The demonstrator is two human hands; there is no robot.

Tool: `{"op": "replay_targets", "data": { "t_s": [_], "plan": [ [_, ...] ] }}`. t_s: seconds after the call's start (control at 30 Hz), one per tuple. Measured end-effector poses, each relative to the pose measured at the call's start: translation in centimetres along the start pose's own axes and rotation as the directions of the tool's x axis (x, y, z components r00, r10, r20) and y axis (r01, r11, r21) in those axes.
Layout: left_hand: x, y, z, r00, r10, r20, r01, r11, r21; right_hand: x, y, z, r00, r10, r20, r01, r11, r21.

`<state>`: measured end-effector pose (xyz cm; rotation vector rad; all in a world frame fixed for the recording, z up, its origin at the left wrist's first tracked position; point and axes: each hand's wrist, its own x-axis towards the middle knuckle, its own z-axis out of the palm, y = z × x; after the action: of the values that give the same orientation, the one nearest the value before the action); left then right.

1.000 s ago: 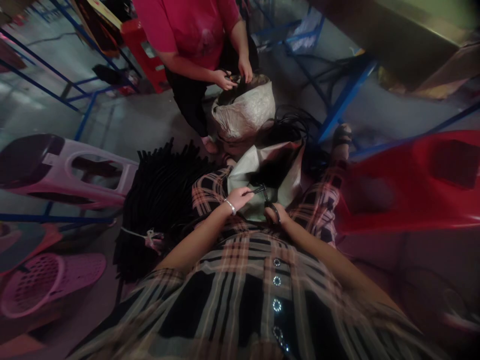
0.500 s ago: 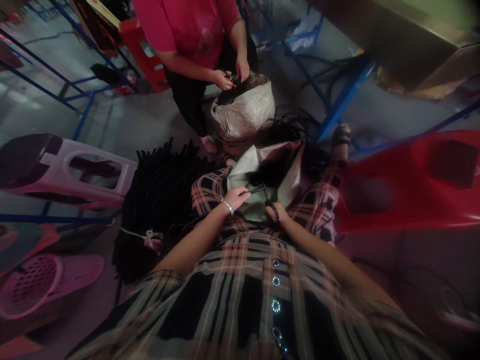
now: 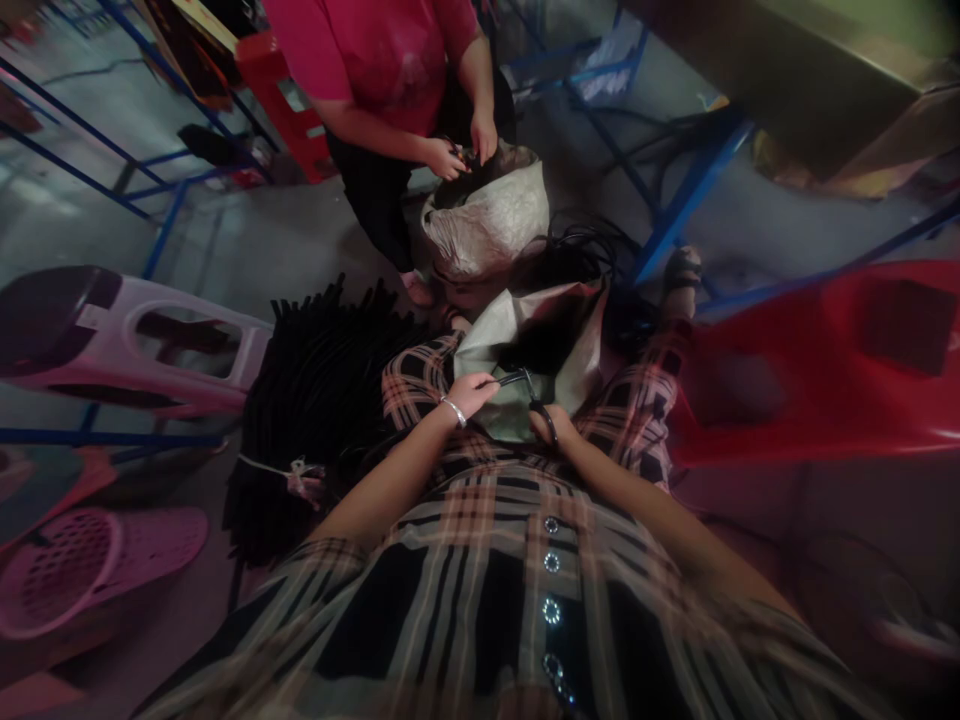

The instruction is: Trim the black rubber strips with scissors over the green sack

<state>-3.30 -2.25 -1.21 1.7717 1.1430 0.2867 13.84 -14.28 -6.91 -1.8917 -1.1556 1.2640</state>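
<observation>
pretty sure the left hand (image 3: 472,392) fingers are pinching a thin black cord (image 3: 507,380), looks light and floppy, so grip it close to the black-handled scissors (image 3: 537,402) clutched in the right hand (image 3: 553,428) fingers at the grey sack (image 3: 517,325)'s near edge.

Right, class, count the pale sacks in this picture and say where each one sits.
2. The near sack lies between the camera wearer's knees, beyond the left hand and right hand. The far sack stands below a red-shirted co-worker's hands. More may be hidden.

Lighting: dim. Floor (image 3: 285,240): grey concrete. Blue rack frames (image 3: 690,190) far. Pink stool (image 3: 150,345) left, pink basket (image 3: 97,565) near left, red chair (image 3: 825,360) right.
</observation>
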Motion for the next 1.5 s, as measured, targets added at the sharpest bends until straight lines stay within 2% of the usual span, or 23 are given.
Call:
{"op": "replay_targets", "data": {
  "t_s": [0.17,0.37,0.5,0.73,0.9,1.1,1.27,1.5],
  "plan": [
    [-0.1,-0.1,0.1,0.998,-0.067,0.021,0.069,0.988,-0.135,-0.2,-0.3,-0.3,0.998,-0.016,-0.054,0.019,0.998,0.055],
    [-0.3,0.8,-0.2,0.99,-0.119,0.082,0.139,0.94,-0.312,-0.5,-0.8,-0.3,0.99,0.095,0.106,-0.12,0.959,0.257],
    [-0.4,1.3,-0.1,0.988,-0.118,0.099,0.145,0.924,-0.354,-0.5,-0.6,0.0,0.988,0.048,0.144,-0.085,0.962,0.259],
    [-0.6,0.9,0.8,0.992,-0.062,0.11,0.094,0.946,-0.311,-0.6,-0.8,0.0,0.99,0.01,0.142,-0.041,0.974,0.221],
    [-0.6,0.7,0.8,0.995,-0.044,0.094,0.066,0.969,-0.239,-1.0,-1.4,-0.2,0.991,0.046,0.123,-0.07,0.977,0.202],
    [-0.6,0.8,0.6,0.997,-0.025,0.073,0.037,0.985,-0.171,-1.2,-2.0,-0.8,0.991,-0.018,0.131,0.001,0.992,0.127],
    [-0.6,1.3,0.3,0.998,-0.009,0.064,0.017,0.991,-0.134,-1.0,-1.3,-0.9,0.99,-0.063,0.127,0.053,0.996,0.076],
    [-0.2,0.7,0.6,0.997,-0.041,0.064,0.05,0.988,-0.146,-0.7,-0.4,-0.5,0.992,-0.042,0.121,0.033,0.997,0.072]
  ]
}}
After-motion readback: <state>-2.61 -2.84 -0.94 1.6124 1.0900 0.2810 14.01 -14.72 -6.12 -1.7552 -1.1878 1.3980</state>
